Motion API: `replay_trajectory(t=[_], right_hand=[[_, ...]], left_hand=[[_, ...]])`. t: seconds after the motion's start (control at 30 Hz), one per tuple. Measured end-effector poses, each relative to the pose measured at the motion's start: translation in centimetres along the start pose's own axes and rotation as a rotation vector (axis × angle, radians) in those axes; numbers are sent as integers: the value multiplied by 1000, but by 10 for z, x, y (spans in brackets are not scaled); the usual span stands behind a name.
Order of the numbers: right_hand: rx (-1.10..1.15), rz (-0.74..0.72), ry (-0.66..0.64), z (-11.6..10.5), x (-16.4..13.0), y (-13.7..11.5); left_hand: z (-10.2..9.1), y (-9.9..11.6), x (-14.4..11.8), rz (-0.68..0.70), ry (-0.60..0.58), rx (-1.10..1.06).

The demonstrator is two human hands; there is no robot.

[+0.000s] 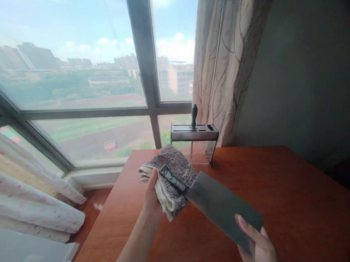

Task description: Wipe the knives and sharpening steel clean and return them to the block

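The left hand (152,193) is closed around a bunched grey and cream towel (171,177), thumb on top and the cloth spilling out to the right of the palm, held just above the near-left part of the red-brown worktop (297,203). Against that towel lies the dark handle of a cleaver (216,206), whose broad grey blade slants down to the near right. The right hand (259,245) grips the blade's far end (fingers laid flat on its upper face, the rest of the hand underneath and partly out of view at the bottom edge), so the cleaver spans the gap between the two hands, which are well apart. At the far edge of the worktop, by the window (74,73), stands a metal knife block (194,136) with clear sides, and one black handle (194,115) sticks upright out of its top. A patterned curtain (226,59) hangs just behind and to the right of the block, beside a grey wall.
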State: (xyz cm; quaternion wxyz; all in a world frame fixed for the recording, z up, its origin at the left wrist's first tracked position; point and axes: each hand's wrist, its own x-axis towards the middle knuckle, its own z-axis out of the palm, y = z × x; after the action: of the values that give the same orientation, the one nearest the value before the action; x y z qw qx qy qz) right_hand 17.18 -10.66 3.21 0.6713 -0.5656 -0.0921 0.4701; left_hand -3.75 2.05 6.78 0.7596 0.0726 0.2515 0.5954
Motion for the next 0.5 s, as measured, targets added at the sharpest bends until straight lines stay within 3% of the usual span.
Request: replay_trajectory(t=[0.1, 0.27, 0.5], right_hand=[[-64, 11, -12, -5, 1, -6], [-52, 76, -72, -30, 24, 8], [-336, -131, -165, -41, 34, 13]], left_hand=[[-5, 0, 3, -21, -65, -44], [-5, -2, 5, -20, -129, -67], [-4, -8, -1, -25, -6, 63]])
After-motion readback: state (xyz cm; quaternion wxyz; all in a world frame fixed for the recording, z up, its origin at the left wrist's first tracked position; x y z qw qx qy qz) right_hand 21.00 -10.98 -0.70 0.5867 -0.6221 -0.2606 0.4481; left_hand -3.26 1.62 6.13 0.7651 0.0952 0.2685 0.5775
